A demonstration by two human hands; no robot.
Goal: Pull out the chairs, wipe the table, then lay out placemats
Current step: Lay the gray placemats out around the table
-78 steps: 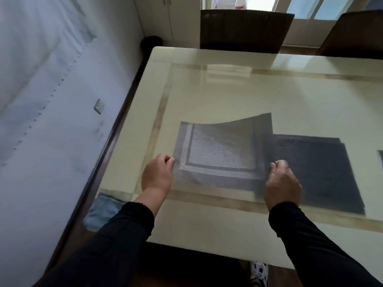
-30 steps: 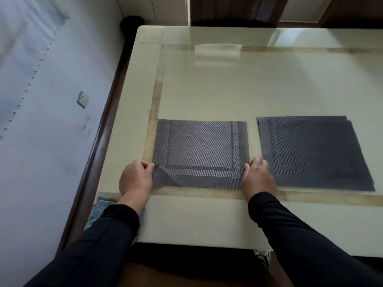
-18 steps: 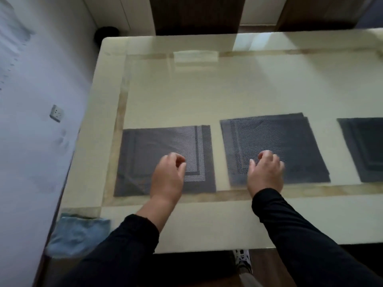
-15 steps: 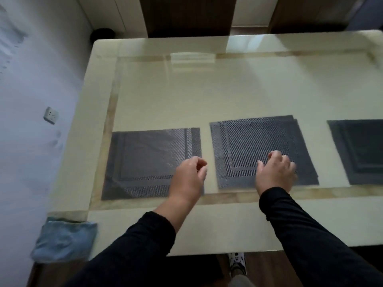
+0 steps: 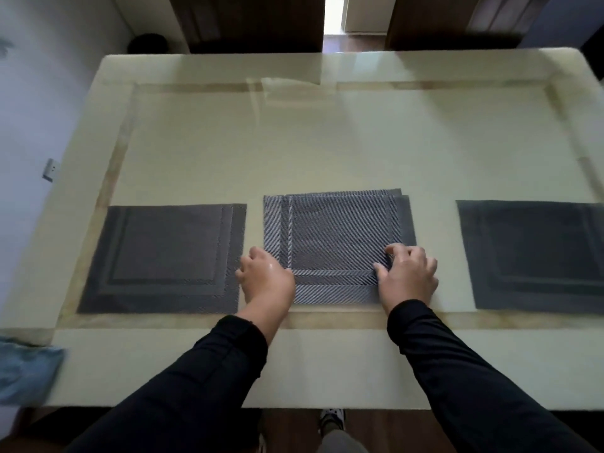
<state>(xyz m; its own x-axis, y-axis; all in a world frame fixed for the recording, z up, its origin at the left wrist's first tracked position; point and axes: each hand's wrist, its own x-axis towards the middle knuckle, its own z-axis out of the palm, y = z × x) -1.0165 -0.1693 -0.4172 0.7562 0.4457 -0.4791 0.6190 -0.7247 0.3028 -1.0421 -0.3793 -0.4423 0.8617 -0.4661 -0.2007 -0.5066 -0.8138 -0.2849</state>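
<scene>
A small stack of dark grey woven rectangular placemats [image 5: 336, 246] lies near the middle of the desk's near edge, its sheets slightly offset at the far right corner. The left hand [image 5: 266, 279] rests at the stack's near left corner with its fingers curled, and whether they pinch the mat edge I cannot tell. The right hand [image 5: 408, 276] lies on the near right corner, fingers [image 5: 397, 251] spread and pressing flat, holding nothing. A single dark grey placemat [image 5: 163, 259] lies flat just beside the stack toward the left edge; another dark placemat [image 5: 536, 256] lies well apart toward the right edge. The glossy cream desk [image 5: 327, 142] has a tan inlaid border. A crumpled light blue cloth [image 5: 26, 371] sits at the near left corner.
</scene>
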